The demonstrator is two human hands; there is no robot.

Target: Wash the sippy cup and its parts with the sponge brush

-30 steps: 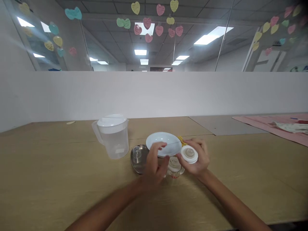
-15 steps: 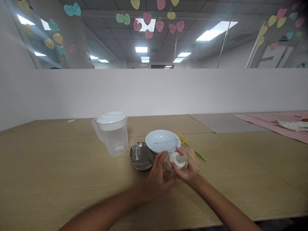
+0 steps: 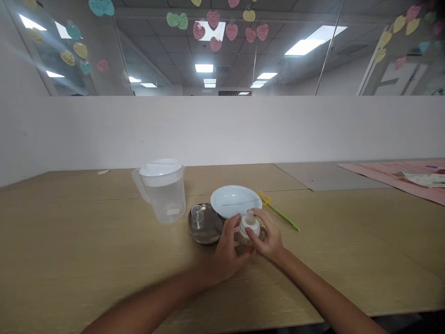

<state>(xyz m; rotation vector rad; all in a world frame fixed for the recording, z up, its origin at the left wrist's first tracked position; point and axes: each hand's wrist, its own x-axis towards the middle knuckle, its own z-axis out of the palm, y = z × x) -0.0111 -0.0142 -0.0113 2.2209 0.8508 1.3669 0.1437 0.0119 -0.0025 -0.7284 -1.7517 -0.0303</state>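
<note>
Left hand (image 3: pixel 227 255) fingers cup bottle (image 3: pixel 244 241); right hand (image 3: pixel 271 240) fingers grip collar (image 3: pixel 251 225). Bottle likely stiff, slippery; teat (image 3: pixel 249 217) soft, collar firmer hold.

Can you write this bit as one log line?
left hand: on bottle; right hand: on white top; clear cup: in tray; bowl: behind bottle; jug: lid on

An office-like room is suggested by ceiling light panels (image 3: pixel 204 68) and glass (image 3: pixel 153 51) dotted with heart-shaped notes (image 3: pixel 232 32).
</note>
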